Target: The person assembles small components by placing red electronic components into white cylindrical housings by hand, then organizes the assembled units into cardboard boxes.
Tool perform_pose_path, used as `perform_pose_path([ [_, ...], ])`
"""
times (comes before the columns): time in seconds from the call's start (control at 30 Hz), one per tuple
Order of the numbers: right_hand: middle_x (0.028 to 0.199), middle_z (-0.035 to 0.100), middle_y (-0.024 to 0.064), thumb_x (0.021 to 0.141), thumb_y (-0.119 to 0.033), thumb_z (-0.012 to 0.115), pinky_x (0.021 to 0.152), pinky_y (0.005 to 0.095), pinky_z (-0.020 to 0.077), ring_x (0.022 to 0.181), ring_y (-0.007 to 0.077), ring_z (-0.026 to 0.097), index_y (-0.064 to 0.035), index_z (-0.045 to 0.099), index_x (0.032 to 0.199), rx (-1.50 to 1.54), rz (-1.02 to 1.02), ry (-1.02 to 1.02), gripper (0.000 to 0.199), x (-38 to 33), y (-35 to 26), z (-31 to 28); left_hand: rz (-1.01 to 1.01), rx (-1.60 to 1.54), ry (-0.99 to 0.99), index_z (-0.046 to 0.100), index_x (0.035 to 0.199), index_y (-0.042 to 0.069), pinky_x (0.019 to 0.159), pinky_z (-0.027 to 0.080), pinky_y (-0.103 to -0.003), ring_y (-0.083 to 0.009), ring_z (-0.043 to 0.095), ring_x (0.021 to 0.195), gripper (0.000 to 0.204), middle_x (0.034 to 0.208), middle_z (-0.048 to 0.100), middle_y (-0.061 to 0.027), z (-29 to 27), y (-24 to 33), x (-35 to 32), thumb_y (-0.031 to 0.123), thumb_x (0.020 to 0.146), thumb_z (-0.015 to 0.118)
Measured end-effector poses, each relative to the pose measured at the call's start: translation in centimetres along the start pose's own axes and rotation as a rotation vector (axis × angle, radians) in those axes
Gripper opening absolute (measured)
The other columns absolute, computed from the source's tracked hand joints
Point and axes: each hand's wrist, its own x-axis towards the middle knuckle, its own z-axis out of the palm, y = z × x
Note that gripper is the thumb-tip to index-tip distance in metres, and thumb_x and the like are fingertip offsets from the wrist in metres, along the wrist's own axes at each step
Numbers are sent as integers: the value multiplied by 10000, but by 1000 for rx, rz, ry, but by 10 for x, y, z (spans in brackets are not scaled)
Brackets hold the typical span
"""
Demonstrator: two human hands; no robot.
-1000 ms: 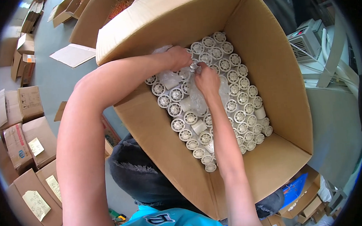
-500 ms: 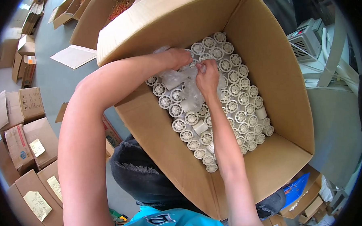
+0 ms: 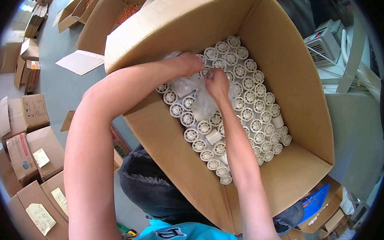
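Head view: I note left hand [image 3: 191,64] near the carton's [image 3: 294,68] far edge, right hand [image 3: 217,83] pinching clear plastic [image 3: 204,105], above rows of white wheel-ended cylinders [image 3: 256,125].

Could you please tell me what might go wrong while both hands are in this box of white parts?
The clear plastic, which the right hand seems to pinch, could snag on the spoked ends of the white parts beneath it and perhaps tear.

Tugging it might also topple upright parts; one cylinder among them lies on its side.

The left forearm crosses the edge of the cardboard box, so leaning there might bend the wall.
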Motion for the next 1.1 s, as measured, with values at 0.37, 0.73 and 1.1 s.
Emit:
perform_pose_path([
  [0.37, 905, 651, 197, 788, -35, 585, 789, 420, 456, 861, 387, 612, 6, 624, 935, 450, -117, 316, 158, -26, -6, -7, 67, 168, -37, 678, 882, 64, 757, 538, -416, -302, 657, 927, 166, 936, 680, -131, 3, 7, 0, 75, 719, 650],
  [0.73, 926, 660, 228, 765, -121, 681, 782, 401, 467, 845, 371, 631, -27, 714, 909, 333, 183, 123, 176, -31, -15, -25, -65, 84, -235, 670, 943, 44, 761, 538, -417, -302, 653, 948, 223, 989, 672, -144, -17, 9, 2, 84, 723, 661],
  [1.1, 823, 654, 196, 751, -126, 620, 751, 418, 467, 805, 371, 622, -19, 656, 962, 307, 162, 427, 239, -28, -21, -50, -142, 167, -106, 694, 941, 73, 743, 544, -388, -254, 661, 958, 175, 996, 682, -101, -8, 17, 6, 79, 786, 612],
])
